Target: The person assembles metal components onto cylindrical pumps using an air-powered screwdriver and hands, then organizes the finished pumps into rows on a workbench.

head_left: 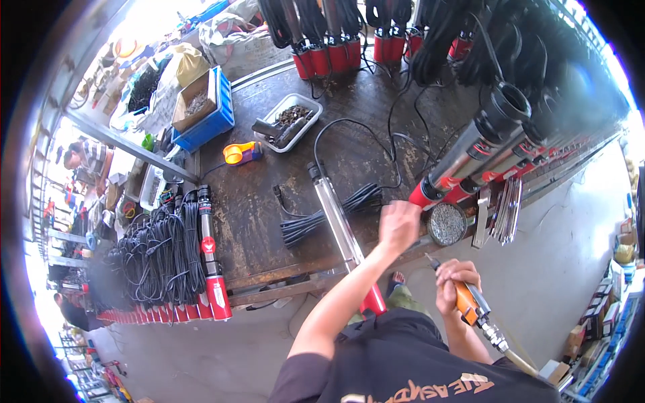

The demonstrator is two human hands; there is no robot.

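Head view — left hand (398,225) closed on red pump end (424,195), right hand (454,282) gripping orange driver (468,303), screw bowl (447,224) beside.

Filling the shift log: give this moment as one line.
left hand: at red pump end | right hand: holds orange air screwdriver | screw bowl beside

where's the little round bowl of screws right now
In the head view, the round bowl of screws sits at the workbench's near edge, just right of the left hand.

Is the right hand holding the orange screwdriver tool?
Yes, the right hand grips the orange pneumatic screwdriver, its hose trailing toward the lower right.
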